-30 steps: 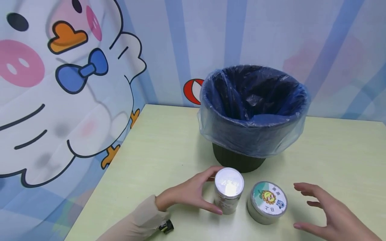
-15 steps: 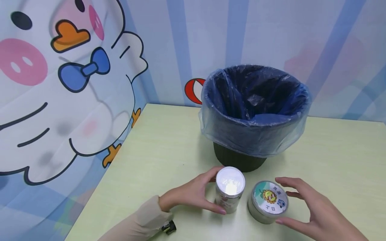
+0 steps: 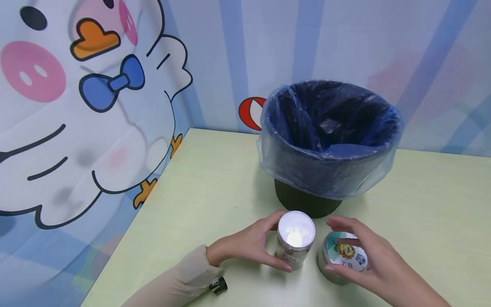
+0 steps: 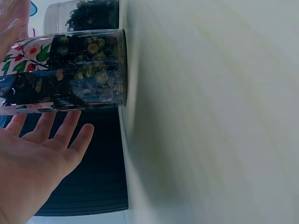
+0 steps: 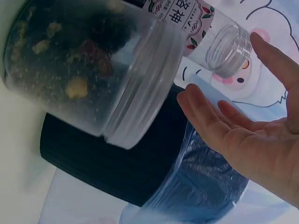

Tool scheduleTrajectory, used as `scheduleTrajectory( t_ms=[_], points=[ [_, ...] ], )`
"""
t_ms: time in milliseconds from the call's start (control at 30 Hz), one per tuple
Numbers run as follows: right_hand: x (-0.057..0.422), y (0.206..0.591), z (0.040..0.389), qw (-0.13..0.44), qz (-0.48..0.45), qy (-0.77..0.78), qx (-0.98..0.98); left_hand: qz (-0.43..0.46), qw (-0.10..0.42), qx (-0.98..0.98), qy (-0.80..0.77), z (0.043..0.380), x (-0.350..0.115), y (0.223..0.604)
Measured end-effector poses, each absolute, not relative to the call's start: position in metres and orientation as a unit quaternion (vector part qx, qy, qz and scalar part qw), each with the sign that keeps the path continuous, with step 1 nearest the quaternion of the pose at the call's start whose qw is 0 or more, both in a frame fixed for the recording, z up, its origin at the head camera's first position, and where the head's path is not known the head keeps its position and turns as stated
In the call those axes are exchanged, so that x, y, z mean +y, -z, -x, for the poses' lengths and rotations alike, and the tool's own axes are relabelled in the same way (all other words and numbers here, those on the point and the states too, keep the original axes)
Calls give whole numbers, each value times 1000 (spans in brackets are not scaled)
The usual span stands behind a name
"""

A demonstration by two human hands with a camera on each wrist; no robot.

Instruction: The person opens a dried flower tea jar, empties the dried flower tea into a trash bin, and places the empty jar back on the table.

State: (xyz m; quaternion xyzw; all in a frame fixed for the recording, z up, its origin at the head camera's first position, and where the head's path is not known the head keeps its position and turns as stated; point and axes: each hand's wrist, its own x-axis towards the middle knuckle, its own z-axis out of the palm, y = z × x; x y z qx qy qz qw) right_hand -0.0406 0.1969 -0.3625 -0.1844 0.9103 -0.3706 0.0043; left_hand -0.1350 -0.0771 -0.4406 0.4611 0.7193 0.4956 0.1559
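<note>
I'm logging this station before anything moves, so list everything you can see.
Tall clear plastic-looking cylindrical jar: 1, pale top, floral label, on the table
Short wide clear plastic-looking jar: 1, white-and-green top sticker, right of the tall one
Round ribbed bin: 1, black, behind the jars
Translucent plastic liner: 1, blue, over the bin's rim
Flat tabletop: 1, pale yellow-green, beneath everything
Printed backdrop: blue-and-white, behind and left; shows a white bird and red-and-white ball
Small object: 1, black, at the left cuff
Long fabric sleeve: 1, beige, left arm
Left hand: 1, around the tall jar; grip unclear
Right hand: 1, at the short jar
</note>
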Motion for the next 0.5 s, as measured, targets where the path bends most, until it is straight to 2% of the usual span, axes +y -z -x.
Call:
scheduleTrajectory(
  t_ms=[200, 500],
  points=[
    [188, 364, 46, 11, 208, 422, 883, -456, 179, 701, -518, 136, -74, 446],
    [180, 364, 51, -23, 254, 440, 861, -450, 201, 695, -524, 136, -71, 445]
  ],
)
